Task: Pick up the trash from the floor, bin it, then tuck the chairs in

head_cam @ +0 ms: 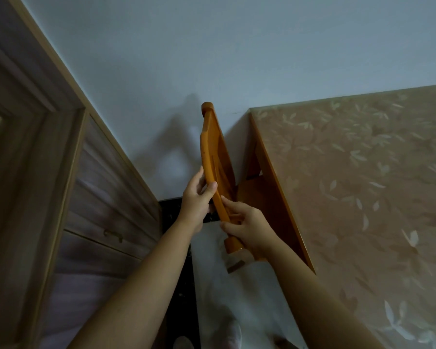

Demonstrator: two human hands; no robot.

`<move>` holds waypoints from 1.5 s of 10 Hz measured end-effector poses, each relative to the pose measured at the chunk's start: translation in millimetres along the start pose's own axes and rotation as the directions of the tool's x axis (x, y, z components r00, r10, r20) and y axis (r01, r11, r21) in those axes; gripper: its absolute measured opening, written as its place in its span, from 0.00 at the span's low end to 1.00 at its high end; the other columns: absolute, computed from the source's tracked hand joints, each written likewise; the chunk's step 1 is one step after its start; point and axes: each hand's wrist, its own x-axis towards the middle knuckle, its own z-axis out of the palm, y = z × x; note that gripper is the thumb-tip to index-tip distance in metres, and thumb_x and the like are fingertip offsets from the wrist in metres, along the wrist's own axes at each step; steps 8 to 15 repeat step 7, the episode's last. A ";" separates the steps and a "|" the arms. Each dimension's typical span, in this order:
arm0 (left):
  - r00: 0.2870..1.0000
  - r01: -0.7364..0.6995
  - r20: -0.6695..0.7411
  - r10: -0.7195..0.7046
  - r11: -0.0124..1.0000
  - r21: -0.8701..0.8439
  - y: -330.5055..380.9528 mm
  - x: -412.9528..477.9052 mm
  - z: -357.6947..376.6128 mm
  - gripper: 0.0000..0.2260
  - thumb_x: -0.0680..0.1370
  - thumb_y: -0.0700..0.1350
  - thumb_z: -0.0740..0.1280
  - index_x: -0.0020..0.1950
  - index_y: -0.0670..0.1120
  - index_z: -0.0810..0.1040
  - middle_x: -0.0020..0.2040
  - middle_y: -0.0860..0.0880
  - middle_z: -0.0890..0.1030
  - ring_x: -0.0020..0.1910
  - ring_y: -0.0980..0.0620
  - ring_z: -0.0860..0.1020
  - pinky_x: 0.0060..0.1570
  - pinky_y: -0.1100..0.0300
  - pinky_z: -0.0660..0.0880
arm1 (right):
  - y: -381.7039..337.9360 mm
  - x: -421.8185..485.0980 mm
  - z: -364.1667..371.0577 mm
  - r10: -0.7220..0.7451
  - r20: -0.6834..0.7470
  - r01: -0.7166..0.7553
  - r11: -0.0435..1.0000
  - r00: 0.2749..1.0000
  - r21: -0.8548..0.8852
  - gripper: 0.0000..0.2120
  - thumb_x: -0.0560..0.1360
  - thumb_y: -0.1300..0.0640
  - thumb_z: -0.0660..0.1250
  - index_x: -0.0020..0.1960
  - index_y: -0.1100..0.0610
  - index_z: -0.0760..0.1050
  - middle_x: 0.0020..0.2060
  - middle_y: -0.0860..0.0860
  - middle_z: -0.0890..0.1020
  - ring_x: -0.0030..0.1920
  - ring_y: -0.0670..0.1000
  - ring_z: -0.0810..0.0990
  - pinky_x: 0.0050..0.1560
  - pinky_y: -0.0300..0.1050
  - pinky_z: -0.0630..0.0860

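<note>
Gripping the chair (213, 149) by its top rail: left hand (195, 201) wrapped round the rail, thumb on the near face; right hand (244, 226) clasped lower, near the rail's end post. Chair back standing just beside the table (358, 177) edge, against the wall (212, 46), with a cabinet (91, 197) to the left

No legible text, label, brand, number or sign appears on any surface in view (the leaf pattern on the table covering (363, 172) at right is ornament only, not lettering).
</note>
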 end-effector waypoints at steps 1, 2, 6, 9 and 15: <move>1.000 0.000 0.005 -0.001 1.000 0.026 -0.7 -0.5 -0.3 0.25 0.78 0.44 0.62 0.74 0.52 0.58 0.70 0.47 0.68 0.66 0.46 0.68 0.60 0.40 0.70 | -0.3 0.1 -0.9 0.035 -0.002 -0.035 0.999 0.999 0.025 0.29 0.72 0.57 0.68 0.71 0.49 0.62 0.58 0.49 0.75 0.52 0.44 0.76 0.48 0.30 0.73; 1.000 -0.022 -0.020 0.023 0.998 0.055 -2.5 -2.3 0.5 0.26 0.78 0.44 0.63 0.73 0.51 0.59 0.69 0.47 0.68 0.66 0.46 0.68 0.61 0.41 0.70 | 0.6 -0.7 0.8 0.061 0.004 -0.062 0.998 0.998 0.027 0.29 0.73 0.55 0.68 0.71 0.47 0.61 0.60 0.48 0.73 0.53 0.43 0.74 0.45 0.28 0.71; 0.958 -0.239 -0.029 0.287 0.847 0.475 -19.7 -51.1 -10.0 0.17 0.79 0.41 0.61 0.68 0.46 0.68 0.62 0.48 0.76 0.61 0.53 0.73 0.58 0.62 0.69 | -2.1 -27.9 -7.0 -0.140 -0.131 0.071 0.900 0.981 -0.431 0.21 0.76 0.49 0.62 0.68 0.51 0.67 0.59 0.49 0.76 0.53 0.47 0.77 0.45 0.35 0.70; 0.912 -0.315 0.003 0.409 0.697 0.644 -17.1 -76.8 -8.9 0.17 0.79 0.42 0.62 0.68 0.46 0.69 0.63 0.50 0.75 0.62 0.57 0.70 0.59 0.65 0.66 | -3.3 -42.9 -14.3 -0.200 -0.187 0.089 0.875 0.962 -0.475 0.20 0.76 0.49 0.61 0.67 0.51 0.68 0.60 0.47 0.76 0.55 0.47 0.76 0.46 0.34 0.69; 0.912 -0.315 0.003 0.409 0.697 0.644 -17.1 -76.8 -8.9 0.17 0.79 0.42 0.62 0.68 0.46 0.69 0.63 0.50 0.75 0.62 0.57 0.70 0.59 0.65 0.66 | -3.3 -42.9 -14.3 -0.200 -0.187 0.089 0.875 0.962 -0.475 0.20 0.76 0.49 0.61 0.67 0.51 0.68 0.60 0.47 0.76 0.55 0.47 0.76 0.46 0.34 0.69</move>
